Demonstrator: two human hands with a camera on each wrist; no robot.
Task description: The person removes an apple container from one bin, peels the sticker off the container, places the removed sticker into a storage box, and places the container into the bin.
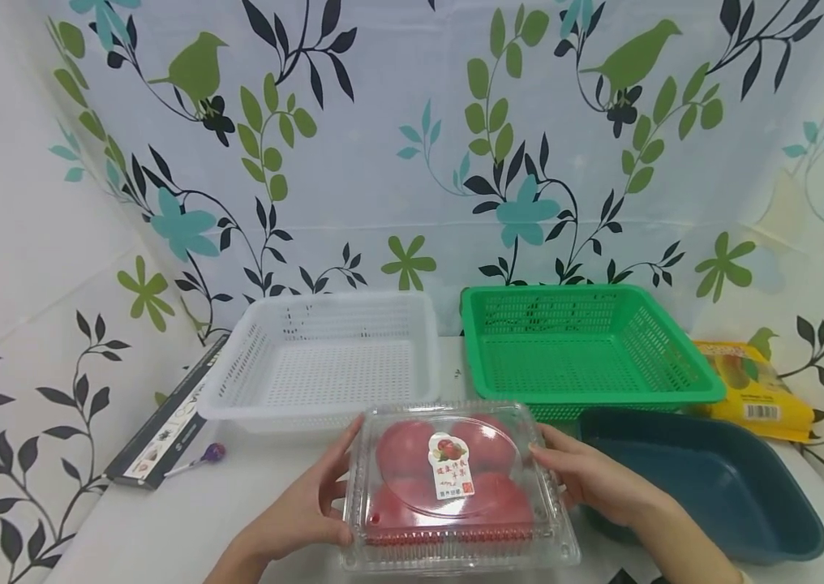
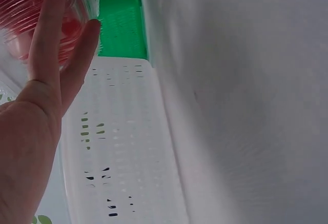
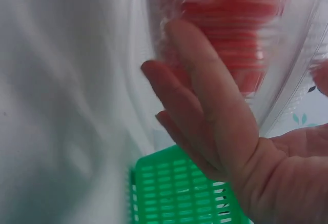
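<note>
Behind the bench (image 1: 178, 519) hangs a white curtain (image 1: 383, 89) printed with birds and leaves. In front of the white basket (image 1: 320, 411) and the green basket (image 1: 587, 398) is the clear plastic clamshell (image 1: 456, 507) with red fruits (image 1: 410, 450); your left hand (image 1: 310, 503) and right hand (image 1: 587, 474) grip its opposite sides. Probably it is heavy, slippery and thin-walled, so support it low at both ends, without squeezing.
</note>
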